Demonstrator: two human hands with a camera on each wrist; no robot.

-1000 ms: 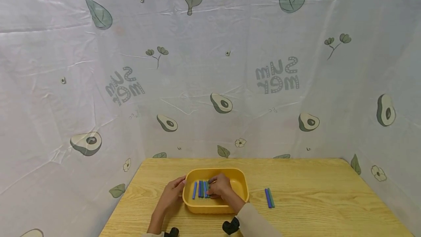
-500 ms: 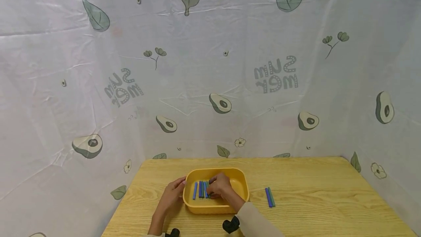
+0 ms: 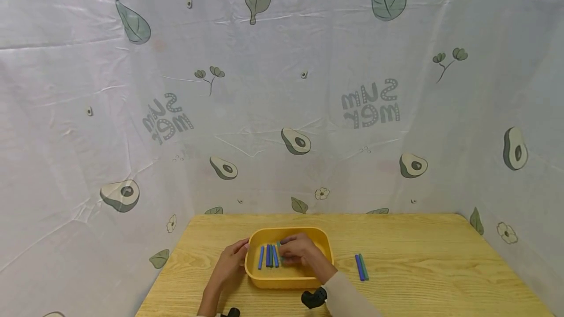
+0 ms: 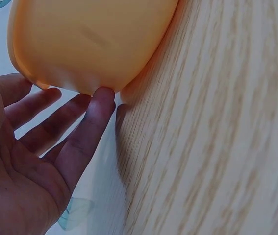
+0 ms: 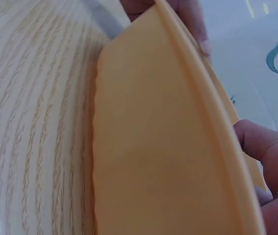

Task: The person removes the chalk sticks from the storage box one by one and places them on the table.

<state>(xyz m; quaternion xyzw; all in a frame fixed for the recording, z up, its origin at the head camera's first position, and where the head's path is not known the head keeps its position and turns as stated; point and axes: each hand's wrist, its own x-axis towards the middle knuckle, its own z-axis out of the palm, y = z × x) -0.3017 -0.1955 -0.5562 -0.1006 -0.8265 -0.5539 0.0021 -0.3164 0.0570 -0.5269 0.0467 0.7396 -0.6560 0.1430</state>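
A yellow plastic tray (image 3: pixel 291 283) stands on the wooden table. At its left end my left hand (image 3: pixel 231 260) holds the wall, with the thumb at the rim; the left wrist view has the other fingers against the outer wall. Inside, several thin blue, purple and green sticks lie side by side, including a blue stick (image 3: pixel 261 258) at the left of the row. Over the tray's middle, my right hand (image 3: pixel 304 250) pinches a green stick (image 3: pixel 278 245) at the row's right end, largely covered by the fingers. In the right wrist view the tray wall hides the fingertips.
To the right of the tray, a purple stick (image 3: pixel 359 267) and a green stick (image 3: pixel 364 266) lie together on the table (image 3: pixel 423 258). A white patterned curtain (image 3: pixel 264 87) rises behind the table and along both sides.
My right hand shifts slightly right inside the tray, and a small gap shows between the last blue stick and the green one, now slightly slanted. The left hand stays put.
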